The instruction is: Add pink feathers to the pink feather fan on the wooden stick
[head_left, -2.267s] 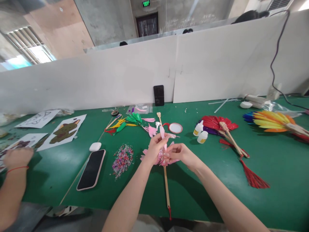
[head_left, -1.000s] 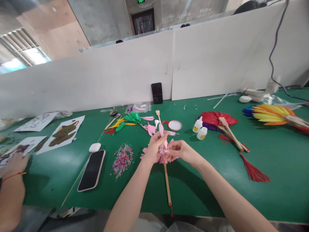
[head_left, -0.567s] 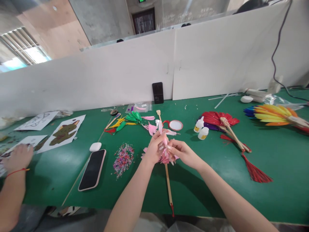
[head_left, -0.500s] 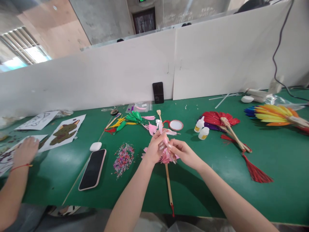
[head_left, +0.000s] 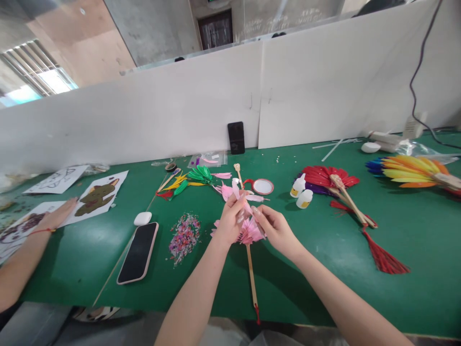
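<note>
My left hand [head_left: 227,222] is closed on a pink feather fan [head_left: 249,234] at the middle of the green table [head_left: 317,259], its fingertips pinching a pale pink feather [head_left: 236,190] that stands up from the fan. My right hand [head_left: 273,226] meets it from the right, fingers curled and pinched on the fan's feathers. The fan's thin wooden handle [head_left: 251,276] runs toward me, ending in a red tip near the table's front edge.
Loose green, yellow and pink feathers [head_left: 200,178], a round lid [head_left: 262,186] and two glue bottles [head_left: 300,192] lie beyond my hands. A red fan [head_left: 333,185] and a multicoloured fan [head_left: 406,170] lie right. A phone [head_left: 137,252], earbud case [head_left: 142,218], confetti pile [head_left: 183,235] lie left. Another person's hand [head_left: 55,217] rests on papers.
My right hand has shifted slightly up and right along the fan's feathers while my left keeps its pinch. The other person's hand at left has reached farther onto the papers.
</note>
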`<state>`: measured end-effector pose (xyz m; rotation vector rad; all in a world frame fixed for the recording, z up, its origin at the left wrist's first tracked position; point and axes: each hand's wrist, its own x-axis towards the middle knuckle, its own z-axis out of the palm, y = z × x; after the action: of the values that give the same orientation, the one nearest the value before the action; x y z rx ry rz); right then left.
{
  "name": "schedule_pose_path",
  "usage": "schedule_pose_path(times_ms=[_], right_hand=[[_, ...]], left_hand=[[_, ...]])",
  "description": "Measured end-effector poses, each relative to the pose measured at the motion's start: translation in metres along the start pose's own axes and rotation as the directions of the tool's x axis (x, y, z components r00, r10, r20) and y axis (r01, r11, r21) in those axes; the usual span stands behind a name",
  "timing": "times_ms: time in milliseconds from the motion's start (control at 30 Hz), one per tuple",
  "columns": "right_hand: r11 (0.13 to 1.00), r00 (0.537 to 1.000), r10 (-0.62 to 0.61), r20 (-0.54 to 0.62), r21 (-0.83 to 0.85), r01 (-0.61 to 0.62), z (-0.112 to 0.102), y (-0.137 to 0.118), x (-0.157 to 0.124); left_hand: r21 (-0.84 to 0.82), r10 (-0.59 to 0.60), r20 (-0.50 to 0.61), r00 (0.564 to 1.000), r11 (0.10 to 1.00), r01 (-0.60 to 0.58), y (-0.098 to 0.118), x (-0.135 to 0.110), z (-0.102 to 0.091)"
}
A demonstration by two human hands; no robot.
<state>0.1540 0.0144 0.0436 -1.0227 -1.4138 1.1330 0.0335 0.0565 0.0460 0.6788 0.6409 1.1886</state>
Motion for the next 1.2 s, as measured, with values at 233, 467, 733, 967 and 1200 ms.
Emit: schedule_pose_path(times_ms=[233, 467, 733, 967, 1200], right_hand=[[0.998, 0.994, -0.027, -0.104, -0.055, 0.022, 0.0008, 0.0032, -0.0005], [0.976, 0.993, 0.099, 0.062, 0.187, -0.109, -0.0022, -0.0013, 0.0043], [0.93, 0.963, 0.16, 0.219, 0.292, -0.221, -0.007, -0.0035, 0.0046], [0.944, 0.972, 0.087, 0.217, 0.295, -0.15, -0.0077, -0.004, 0.0039], [0.986, 0.993, 0.07, 0.091, 0.145, -0.083, -0.0035, 0.0006, 0.002]], left_hand=[[0.026, 0.093, 0.01, 0.996, 0.995, -0.093, -0.001, 0.0014, 0.0], [0.024, 0.082, -0.024, 0.996, 0.996, -0.081, -0.0024, 0.0029, -0.0043], [0.029, 0.052, 0.063, 0.997, 0.998, -0.054, 0.0003, 0.0012, -0.0033], [-0.01, 0.014, 0.108, 0.994, 1.0, -0.013, 0.0012, -0.0006, -0.0026], [0.009, 0.036, 0.068, 0.997, 0.999, -0.037, 0.0003, 0.0006, -0.0031]])
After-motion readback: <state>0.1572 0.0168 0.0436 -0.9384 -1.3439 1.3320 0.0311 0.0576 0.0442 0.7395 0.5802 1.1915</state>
